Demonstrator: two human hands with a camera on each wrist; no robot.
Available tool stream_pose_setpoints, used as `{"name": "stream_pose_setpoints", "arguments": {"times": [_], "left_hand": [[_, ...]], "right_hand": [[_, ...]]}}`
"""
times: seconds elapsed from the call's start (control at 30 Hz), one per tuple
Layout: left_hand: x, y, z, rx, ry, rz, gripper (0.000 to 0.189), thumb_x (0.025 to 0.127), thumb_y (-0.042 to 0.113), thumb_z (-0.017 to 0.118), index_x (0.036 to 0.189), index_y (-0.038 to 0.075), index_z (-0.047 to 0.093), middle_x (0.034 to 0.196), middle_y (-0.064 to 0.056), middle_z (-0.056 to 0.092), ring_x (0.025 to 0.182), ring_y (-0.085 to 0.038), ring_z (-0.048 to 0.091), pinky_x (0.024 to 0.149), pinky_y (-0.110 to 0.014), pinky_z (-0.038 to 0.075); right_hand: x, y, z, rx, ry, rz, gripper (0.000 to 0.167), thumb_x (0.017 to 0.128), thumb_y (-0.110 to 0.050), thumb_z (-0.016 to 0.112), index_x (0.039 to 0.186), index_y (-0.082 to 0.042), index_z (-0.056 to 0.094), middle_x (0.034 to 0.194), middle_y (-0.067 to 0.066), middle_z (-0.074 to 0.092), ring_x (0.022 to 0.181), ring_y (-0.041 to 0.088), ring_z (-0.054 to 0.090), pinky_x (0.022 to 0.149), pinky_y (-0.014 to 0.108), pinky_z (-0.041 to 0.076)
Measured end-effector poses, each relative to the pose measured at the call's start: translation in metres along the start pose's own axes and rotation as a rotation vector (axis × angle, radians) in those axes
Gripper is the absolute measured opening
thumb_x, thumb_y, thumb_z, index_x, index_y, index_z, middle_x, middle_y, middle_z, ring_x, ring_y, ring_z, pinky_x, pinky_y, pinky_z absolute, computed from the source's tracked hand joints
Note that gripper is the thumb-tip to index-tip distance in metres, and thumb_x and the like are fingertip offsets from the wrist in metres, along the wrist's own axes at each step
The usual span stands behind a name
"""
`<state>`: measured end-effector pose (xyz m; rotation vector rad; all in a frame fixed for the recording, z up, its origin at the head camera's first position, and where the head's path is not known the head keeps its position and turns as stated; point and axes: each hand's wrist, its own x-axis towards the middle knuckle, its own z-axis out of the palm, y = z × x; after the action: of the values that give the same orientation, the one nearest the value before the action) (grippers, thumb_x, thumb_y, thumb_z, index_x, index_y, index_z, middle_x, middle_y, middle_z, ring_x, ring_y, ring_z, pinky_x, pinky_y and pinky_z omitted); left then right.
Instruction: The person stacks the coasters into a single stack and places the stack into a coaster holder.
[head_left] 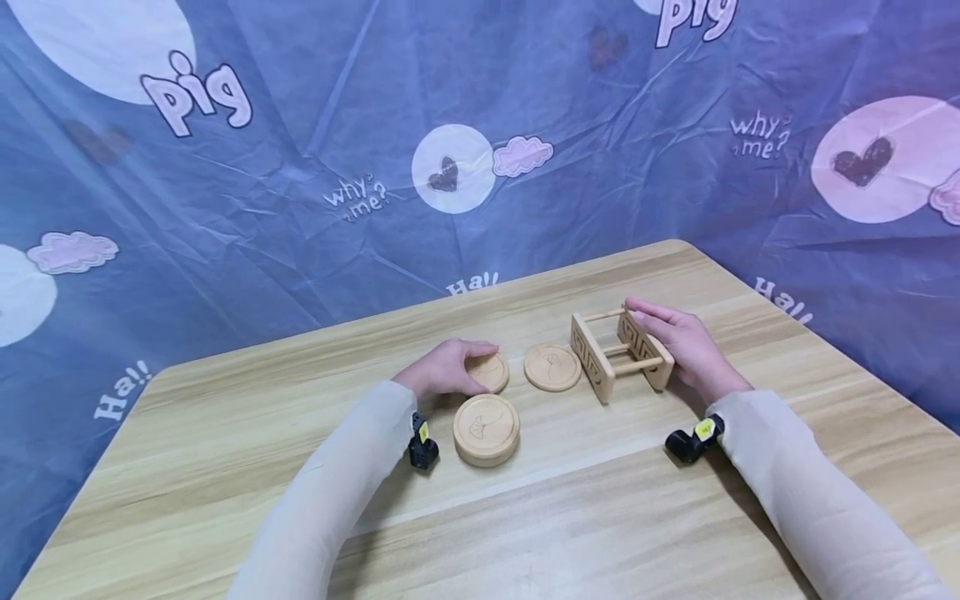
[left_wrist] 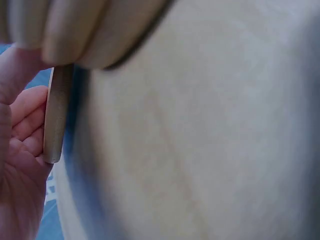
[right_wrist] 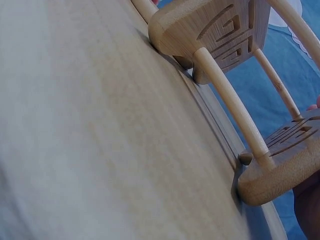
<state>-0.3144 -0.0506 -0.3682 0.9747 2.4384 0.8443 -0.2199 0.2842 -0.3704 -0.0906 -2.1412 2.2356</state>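
On your pale, wood-grained table [head_left: 187, 450], the light-wood rack with two fretwork side panels joined by round dowels [head_left: 591, 358] stands toward the right, your right hand [head_left: 693, 346] partly curled around its right panel, holding it. Left of it sits a thick, round, light-wood stack with a leaf-engraved top [head_left: 486, 427], and beyond that your left hand [head_left: 444, 367] pinches a thin round wooden disc [head_left: 489, 372] between thumb and fingers. A matching engraved disc [head_left: 552, 367] lies flat just beside the rack's left panel.
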Motion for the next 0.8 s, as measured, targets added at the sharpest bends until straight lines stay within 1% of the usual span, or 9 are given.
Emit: {"name": "stream_pose_setpoints", "arguments": {"times": [0.1,0.17,0.27,0.33,0.4,0.47,0.57,0.67,0.8], "left_hand": [[-0.003,0.002,-0.006,-0.019,0.015,-0.004,0.08,0.067,0.016,0.083,0.136,0.006,0.045,0.14,-0.007,0.046,0.133,-0.021,0.036,0.112,-0.031,0.027],[-0.004,0.003,-0.011,-0.002,0.019,0.002,0.082,0.066,0.019,0.084,0.137,0.006,0.045,0.141,-0.007,0.045,0.133,-0.021,0.035,0.112,-0.032,0.026],[-0.008,0.006,-0.017,0.039,0.018,0.031,0.084,0.065,0.022,0.084,0.137,0.006,0.044,0.141,-0.008,0.044,0.133,-0.022,0.036,0.112,-0.032,0.026],[-0.011,0.008,-0.02,0.04,0.017,0.042,0.085,0.065,0.022,0.084,0.137,0.005,0.043,0.142,-0.008,0.043,0.134,-0.022,0.035,0.112,-0.032,0.025],[-0.015,0.01,-0.022,0.033,0.02,0.059,0.085,0.064,0.022,0.084,0.137,0.005,0.044,0.142,-0.008,0.043,0.134,-0.022,0.035,0.112,-0.033,0.026],[-0.02,0.014,-0.024,0.021,0.019,0.062,0.086,0.064,0.021,0.084,0.137,0.005,0.043,0.142,-0.008,0.042,0.134,-0.022,0.035,0.112,-0.034,0.026],[-0.027,0.021,-0.027,0.029,0.015,0.066,0.087,0.064,0.022,0.084,0.138,0.007,0.043,0.143,-0.006,0.041,0.134,-0.021,0.034,0.112,-0.035,0.025],[-0.033,0.029,-0.029,0.052,-0.002,0.072,0.086,0.064,0.023,0.084,0.138,0.009,0.043,0.144,-0.004,0.041,0.135,-0.02,0.032,0.113,-0.034,0.024],[-0.039,0.037,-0.028,0.067,-0.027,0.097,0.084,0.065,0.023,0.084,0.138,0.009,0.044,0.143,-0.003,0.042,0.136,-0.018,0.031,0.113,-0.032,0.023]], "right_hand": [[-0.001,0.0,-0.001,0.005,-0.003,0.002,0.061,0.091,-0.031,0.058,0.141,-0.006,0.036,0.113,-0.019,0.06,0.093,-0.001,0.061,0.081,0.017,0.051],[-0.002,0.0,-0.001,0.017,-0.006,0.0,0.06,0.091,-0.03,0.058,0.141,-0.006,0.036,0.107,-0.022,0.06,0.093,-0.001,0.061,0.081,0.017,0.051],[-0.002,0.0,-0.002,0.032,-0.006,-0.005,0.056,0.091,-0.029,0.059,0.14,-0.009,0.04,0.101,-0.025,0.061,0.092,-0.001,0.061,0.08,0.016,0.051],[-0.002,0.001,-0.002,0.037,-0.004,-0.009,0.053,0.09,-0.028,0.059,0.138,-0.012,0.044,0.099,-0.027,0.061,0.091,-0.002,0.061,0.079,0.016,0.051],[-0.002,0.002,-0.001,0.039,-0.004,-0.008,0.05,0.09,-0.028,0.06,0.136,-0.014,0.047,0.099,-0.026,0.062,0.091,-0.002,0.061,0.079,0.016,0.051],[-0.001,0.003,0.0,0.043,-0.007,-0.006,0.049,0.09,-0.029,0.06,0.135,-0.015,0.048,0.1,-0.026,0.062,0.091,-0.001,0.061,0.08,0.017,0.051],[-0.001,0.003,0.001,0.053,-0.01,-0.009,0.051,0.09,-0.029,0.06,0.136,-0.014,0.046,0.101,-0.025,0.062,0.092,-0.001,0.061,0.08,0.017,0.051],[-0.002,0.002,0.001,0.075,-0.014,-0.014,0.049,0.09,-0.027,0.06,0.136,-0.014,0.047,0.1,-0.025,0.063,0.092,-0.001,0.061,0.08,0.017,0.051],[-0.001,0.001,0.001,0.071,-0.014,-0.017,0.049,0.091,-0.026,0.059,0.136,-0.013,0.046,0.099,-0.025,0.063,0.091,-0.001,0.061,0.079,0.016,0.051]]}}
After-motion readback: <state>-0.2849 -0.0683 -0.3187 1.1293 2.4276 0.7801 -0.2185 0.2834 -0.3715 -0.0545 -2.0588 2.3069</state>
